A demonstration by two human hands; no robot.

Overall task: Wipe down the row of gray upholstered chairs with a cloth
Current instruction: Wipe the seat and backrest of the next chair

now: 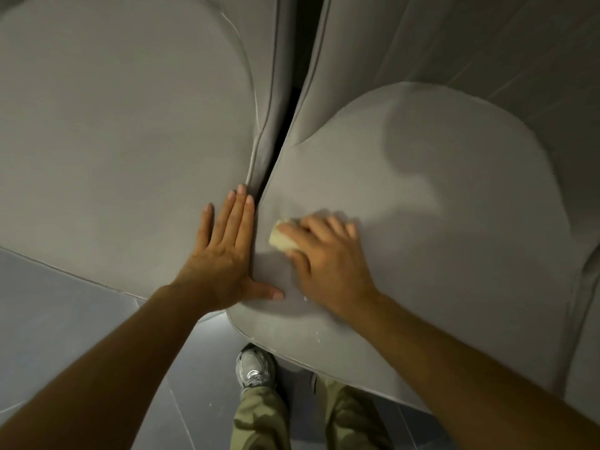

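Observation:
Two gray upholstered chair seats stand side by side with a narrow dark gap between them. My left hand [224, 251] lies flat with straight fingers on the right edge of the left seat [113, 141], its thumb reaching onto the right seat. My right hand [324, 258] grips a small pale yellow cloth [281, 239], bunched under its fingers, and presses it on the left part of the right seat [438, 238]. Only the cloth's left end shows.
Gray backrests [454, 37] rise behind both seats. Gray floor tiles [65, 336] lie below the left seat's front edge. My gray shoe [255, 368] and olive trousers [263, 420] are just under the right seat's front edge. Small white specks dot that seat's front.

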